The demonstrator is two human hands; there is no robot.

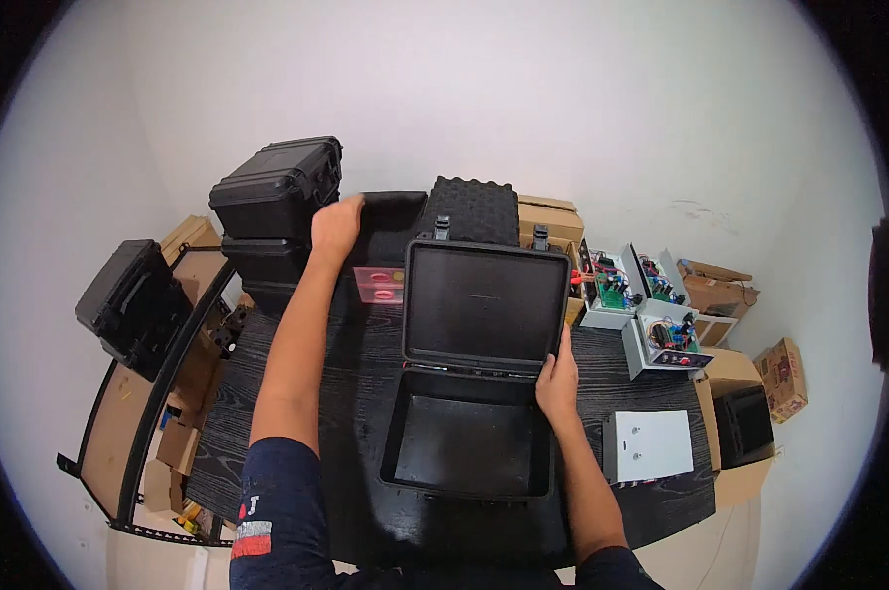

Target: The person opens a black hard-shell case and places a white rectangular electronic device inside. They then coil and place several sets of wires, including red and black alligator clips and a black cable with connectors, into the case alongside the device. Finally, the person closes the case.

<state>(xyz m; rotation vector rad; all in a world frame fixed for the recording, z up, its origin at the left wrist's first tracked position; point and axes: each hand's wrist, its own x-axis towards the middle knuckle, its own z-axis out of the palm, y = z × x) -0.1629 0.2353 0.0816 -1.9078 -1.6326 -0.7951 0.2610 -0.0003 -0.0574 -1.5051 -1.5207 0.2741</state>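
Pale, smooth walls curve around a dark wood-grain table, vignetted by the black fisheye rim. At upper centre, the left hand has its fingers curled at the left edge of a dark sheet; the fingertips are hard to make out, so whether it grips the sheet cannot be told. Right of centre, the right hand lies along the right edge of an open black case; part of its fingers is hidden, and how firmly it holds cannot be told. The raised lid covers the lower part of a foam block, whose upper face is knobbly. Both sleeves are cut off by the lower edge.

The case is rigid and rectangular, with a glossy, shallow base and a flat-panelled lid. A translucent pink box sits below the sheet. Stacked black cases stand at upper left, ribbed and latched; grey metal enclosures at right expose green circuit boards.

Relative to the hands, the case lies immediately left of the right hand and below and right of the left; the sheet extends rightward from the left hand.
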